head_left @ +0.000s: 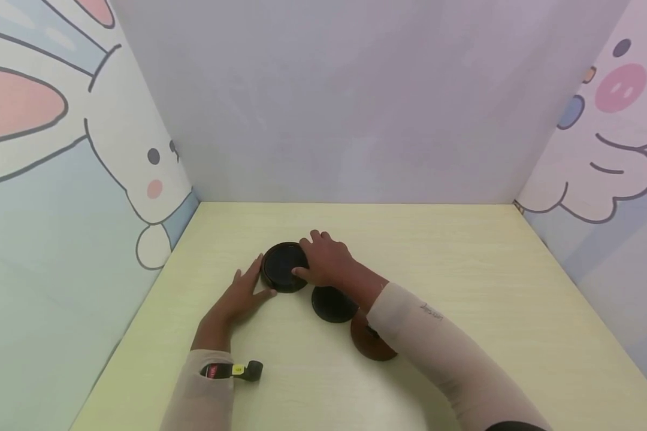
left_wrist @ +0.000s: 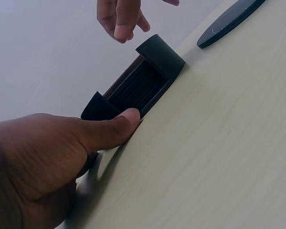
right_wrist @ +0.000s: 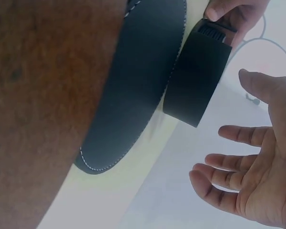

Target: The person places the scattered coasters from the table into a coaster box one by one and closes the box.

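Observation:
A round black coaster holder (head_left: 283,267) with a cut-out in its side wall stands on the table. Dark stacked layers (left_wrist: 138,90) show through that gap. My left hand (head_left: 242,296) grips the holder from the left, its thumb at the lower edge of the cut-out. Above the holder's right side is my right hand (head_left: 326,261), fingers spread and holding nothing; the right wrist view shows the fingers (right_wrist: 224,179) apart from the holder. Toward me and to the right lies a black round coaster (head_left: 331,305), stitched along its edge, partly hidden by my right forearm.
A brown round coaster (head_left: 372,341) with a dark mark lies beyond the black one, partly under my right sleeve. The pale wooden table (head_left: 463,257) meets a plain back wall (head_left: 356,108) and side walls with cartoon animals. A dark strap (head_left: 232,371) circles my left wrist.

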`<state>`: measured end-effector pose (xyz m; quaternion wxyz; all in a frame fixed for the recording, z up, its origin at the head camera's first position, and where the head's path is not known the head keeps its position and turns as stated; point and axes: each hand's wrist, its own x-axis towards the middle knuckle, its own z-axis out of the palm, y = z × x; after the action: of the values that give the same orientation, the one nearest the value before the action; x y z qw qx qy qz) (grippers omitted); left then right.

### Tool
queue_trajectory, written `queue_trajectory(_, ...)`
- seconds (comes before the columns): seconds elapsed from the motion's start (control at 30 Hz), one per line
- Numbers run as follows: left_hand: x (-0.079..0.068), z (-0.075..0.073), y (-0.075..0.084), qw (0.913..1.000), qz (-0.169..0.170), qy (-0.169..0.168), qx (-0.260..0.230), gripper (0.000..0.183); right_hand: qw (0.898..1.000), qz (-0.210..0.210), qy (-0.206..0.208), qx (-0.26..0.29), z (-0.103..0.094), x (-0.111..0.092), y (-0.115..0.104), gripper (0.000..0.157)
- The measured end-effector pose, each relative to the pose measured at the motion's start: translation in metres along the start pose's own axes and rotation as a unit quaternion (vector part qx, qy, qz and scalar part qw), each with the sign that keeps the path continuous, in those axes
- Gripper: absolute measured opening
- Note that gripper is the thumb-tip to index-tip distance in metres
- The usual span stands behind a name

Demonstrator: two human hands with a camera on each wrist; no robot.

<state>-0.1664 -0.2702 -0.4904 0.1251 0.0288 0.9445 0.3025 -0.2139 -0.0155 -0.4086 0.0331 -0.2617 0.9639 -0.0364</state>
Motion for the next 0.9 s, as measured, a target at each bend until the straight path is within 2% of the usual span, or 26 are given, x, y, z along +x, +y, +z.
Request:
queue_trajectory(0.23, -0.001, -0.002, 0.001, 1.0, 0.004, 0.001, -0.002, 0.102, 0.999, -0.026, -0.003, 0.019, -0.004, -0.014, 0.001, 0.07)
queue_trajectory(0.47, -0.001, -0.004, 0.003, 1.0, 0.006, -0.001, -0.002, 0.101, 0.999, -0.034, 0.01, 0.032, -0.005, -0.034, 0.001, 0.058)
queue_trajectory(0.63, -0.001, -0.002, 0.004, 0.9999, 0.01, 0.002, -0.002, 0.101, 0.999, -0.012, 0.003, 0.044, -0.004, -0.045, 0.005, 0.063)
queue_trajectory(0.9, -0.001, -0.001, 0.004, 0.9999, 0.016, 0.005, -0.003, 0.101, 0.994, 0.05, -0.051, 0.082, 0.0, -0.058, 0.006, 0.065)
